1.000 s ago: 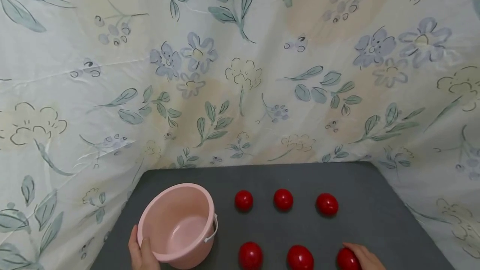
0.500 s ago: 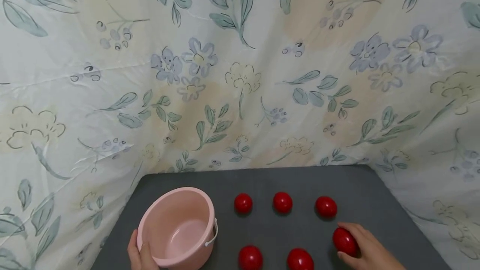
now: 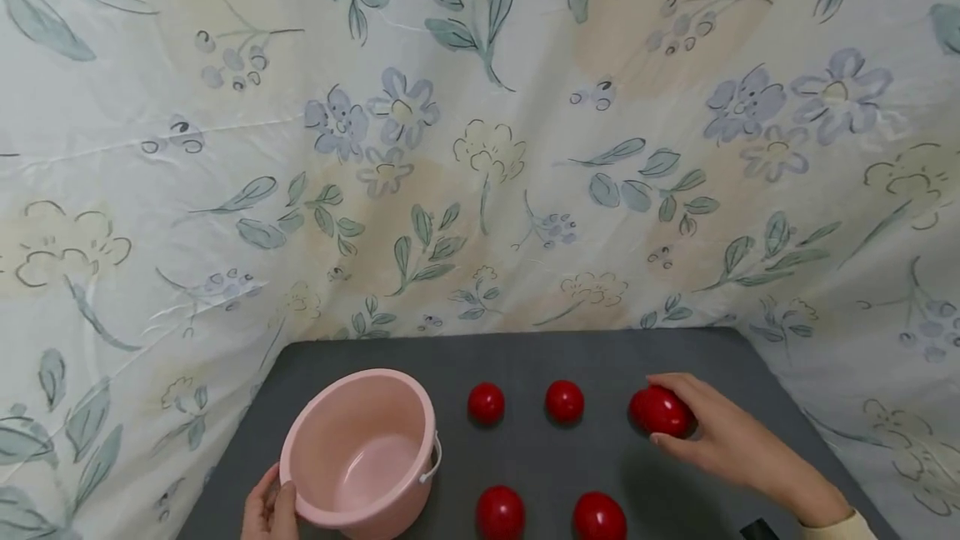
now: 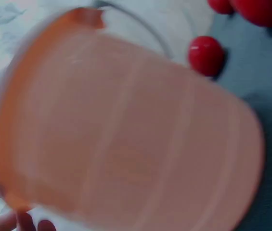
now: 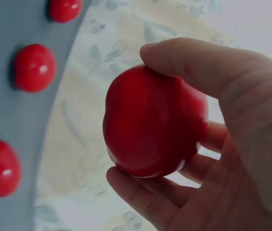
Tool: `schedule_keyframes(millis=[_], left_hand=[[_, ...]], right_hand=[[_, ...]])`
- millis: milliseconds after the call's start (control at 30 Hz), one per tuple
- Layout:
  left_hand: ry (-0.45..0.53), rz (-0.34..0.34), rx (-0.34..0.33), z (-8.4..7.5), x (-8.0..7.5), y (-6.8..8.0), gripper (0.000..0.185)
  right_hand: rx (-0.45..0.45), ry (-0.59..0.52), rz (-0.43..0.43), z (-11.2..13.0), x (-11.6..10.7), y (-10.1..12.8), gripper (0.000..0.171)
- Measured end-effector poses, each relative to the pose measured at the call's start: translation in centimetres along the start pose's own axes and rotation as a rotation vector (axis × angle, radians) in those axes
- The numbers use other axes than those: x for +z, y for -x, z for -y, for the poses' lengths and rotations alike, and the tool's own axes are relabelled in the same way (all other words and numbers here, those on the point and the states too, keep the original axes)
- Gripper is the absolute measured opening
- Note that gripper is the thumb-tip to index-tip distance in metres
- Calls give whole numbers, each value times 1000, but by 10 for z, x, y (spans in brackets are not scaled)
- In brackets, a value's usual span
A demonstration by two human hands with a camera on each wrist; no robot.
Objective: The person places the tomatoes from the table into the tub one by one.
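Right hand (image 3: 720, 432) grips a red tomato (image 3: 662, 411), thumb and fingers curled round it, raised off the grey counter (image 3: 675, 357) at the far right. The wrist view confirms the hold (image 5: 155, 122). Left hand (image 3: 268, 513) grasps the near rim of a pink bucket (image 3: 360, 448), fingers curled over the edge; the bucket stands at the counter's left, tilted. Four other tomatoes lie on the counter: two in the far row (image 3: 486, 403) (image 3: 564, 401), two in the near row (image 3: 500, 512) (image 3: 599, 517). Floral cloth (image 3: 480, 148) hangs behind.
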State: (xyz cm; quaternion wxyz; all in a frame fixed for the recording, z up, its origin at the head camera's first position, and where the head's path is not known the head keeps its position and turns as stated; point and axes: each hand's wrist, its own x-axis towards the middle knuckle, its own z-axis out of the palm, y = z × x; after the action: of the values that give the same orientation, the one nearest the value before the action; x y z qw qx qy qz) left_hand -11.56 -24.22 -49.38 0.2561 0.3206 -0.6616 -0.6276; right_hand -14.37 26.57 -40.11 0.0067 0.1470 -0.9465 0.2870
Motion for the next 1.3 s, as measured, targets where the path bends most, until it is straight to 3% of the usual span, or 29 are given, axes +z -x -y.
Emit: schedule_keyframes(millis=[100, 167, 267, 533, 733, 1000, 1300], left_hand=[[-84, 160, -108, -16, -16, 0, 58], [-81, 283, -184, -21, -23, -2, 64], [-88, 401, -246, -24, -29, -7, 68], [-75, 604, -248, -26, -34, -19, 77], [-107, 615, -220, -30, -36, -17, 73], [-159, 551, -177, -33, -35, -10, 69], [-161, 558, -150, -34, -35, -10, 69]], right_hand=[[-27, -11, 39, 15, -11, -13, 71], [-65, -16, 56, 25, -20, -23, 71], [-129, -27, 80, 40, -32, -38, 71], [-222, 12, 120, 81, -60, -81, 68], [-230, 98, 92, 107, -66, -109, 66], [-258, 16, 158, 132, -60, -135, 64], [-336, -7, 231, 160, -39, -156, 66]])
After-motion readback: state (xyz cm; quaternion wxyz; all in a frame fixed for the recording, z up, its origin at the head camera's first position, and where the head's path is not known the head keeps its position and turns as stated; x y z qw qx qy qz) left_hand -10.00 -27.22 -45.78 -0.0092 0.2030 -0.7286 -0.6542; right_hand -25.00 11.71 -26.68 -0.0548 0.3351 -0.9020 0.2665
